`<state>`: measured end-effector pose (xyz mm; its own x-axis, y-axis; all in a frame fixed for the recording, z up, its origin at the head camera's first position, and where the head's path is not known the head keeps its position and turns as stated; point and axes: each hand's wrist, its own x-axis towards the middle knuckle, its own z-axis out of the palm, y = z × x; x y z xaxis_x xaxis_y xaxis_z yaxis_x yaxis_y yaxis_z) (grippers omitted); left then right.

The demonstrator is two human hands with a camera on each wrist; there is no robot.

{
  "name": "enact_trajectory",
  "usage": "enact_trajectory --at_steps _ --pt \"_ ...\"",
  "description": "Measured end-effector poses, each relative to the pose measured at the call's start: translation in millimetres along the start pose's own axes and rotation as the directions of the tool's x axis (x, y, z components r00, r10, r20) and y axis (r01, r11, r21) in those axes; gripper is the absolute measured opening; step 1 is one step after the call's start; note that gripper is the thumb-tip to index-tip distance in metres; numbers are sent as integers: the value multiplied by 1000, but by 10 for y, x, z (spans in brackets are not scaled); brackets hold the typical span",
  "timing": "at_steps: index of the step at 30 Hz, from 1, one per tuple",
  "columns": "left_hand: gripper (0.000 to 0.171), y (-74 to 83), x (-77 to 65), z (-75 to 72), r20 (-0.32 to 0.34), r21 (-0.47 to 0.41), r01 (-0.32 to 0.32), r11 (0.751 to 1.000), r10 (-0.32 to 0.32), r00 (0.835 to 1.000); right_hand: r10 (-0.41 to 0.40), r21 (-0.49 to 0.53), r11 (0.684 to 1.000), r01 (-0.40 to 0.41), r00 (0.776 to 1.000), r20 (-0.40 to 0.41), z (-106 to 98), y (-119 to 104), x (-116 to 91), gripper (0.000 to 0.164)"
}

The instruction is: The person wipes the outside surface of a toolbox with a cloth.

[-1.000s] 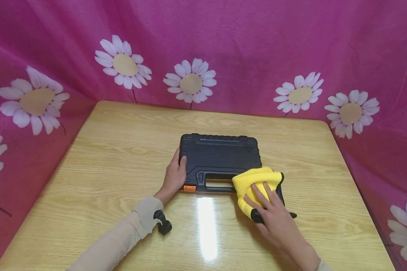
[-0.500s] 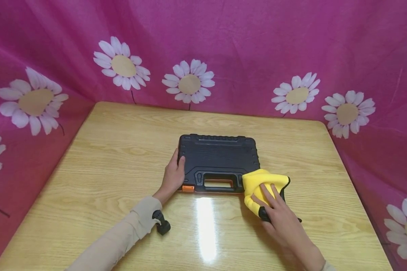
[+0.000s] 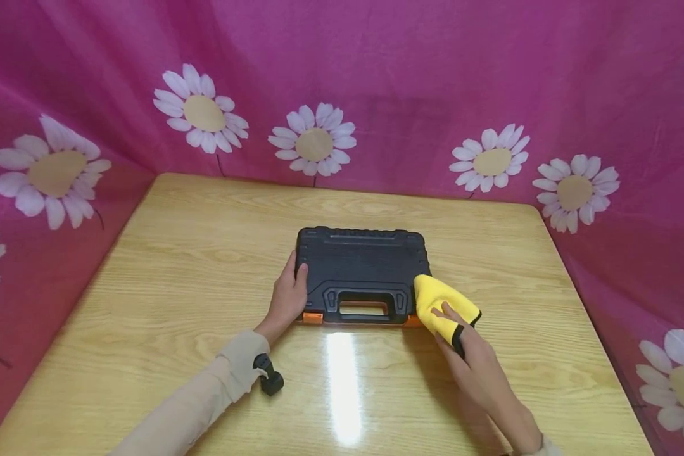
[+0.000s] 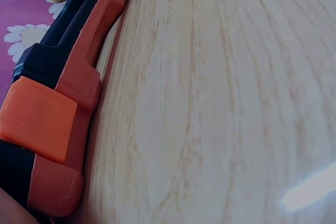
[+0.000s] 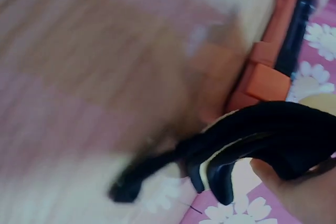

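A black plastic carrying case point(image 3: 365, 261) with orange latches lies flat on the table, its handle toward me. My left hand point(image 3: 288, 297) grips its left side, thumb along the top edge. In the left wrist view one orange latch point(image 4: 38, 119) and the reddish-orange lower half show close up. At the case's front right corner, my right hand point(image 3: 475, 364) holds a folded yellow cloth point(image 3: 446, 303) with black edging. The right wrist view shows the cloth's black side point(image 5: 268, 129) near the other latch point(image 5: 268, 82); part of the fingers is hidden.
The wooden table point(image 3: 205, 253) has a bright light reflection point(image 3: 344, 386) in front of the case. A pink curtain point(image 3: 399, 76) printed with white daisies surrounds the back and sides. A black device point(image 3: 269, 375) is strapped at the left sleeve's cuff.
My right hand has moved the cloth from the handle area to the case's right corner, uncovering the handle and right latch. The cloth is bunched smaller. My left hand keeps its hold.
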<state>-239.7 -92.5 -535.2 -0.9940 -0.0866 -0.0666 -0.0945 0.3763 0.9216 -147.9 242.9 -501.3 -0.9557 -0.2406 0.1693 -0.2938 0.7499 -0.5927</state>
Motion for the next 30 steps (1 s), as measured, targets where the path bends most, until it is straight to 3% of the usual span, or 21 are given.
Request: enact_trajectory --at_steps 6,13,23,30 --pt "57 -14 8 13 4 -5 -4 1000 5 1000 109 158 983 -91 988 -110 -102 -142 75 33" --pt "57 -22 -7 10 -5 -7 1 1000 -1 1000 257 303 931 -206 956 -139 -248 -169 180 39" --pt "56 -6 -7 0 -10 -3 -4 1000 4 1000 377 337 894 -296 903 -207 -418 -100 321 43" --pt "56 -3 4 3 -7 -7 -3 1000 3 1000 385 320 900 -295 883 -268 -578 27 329 45"
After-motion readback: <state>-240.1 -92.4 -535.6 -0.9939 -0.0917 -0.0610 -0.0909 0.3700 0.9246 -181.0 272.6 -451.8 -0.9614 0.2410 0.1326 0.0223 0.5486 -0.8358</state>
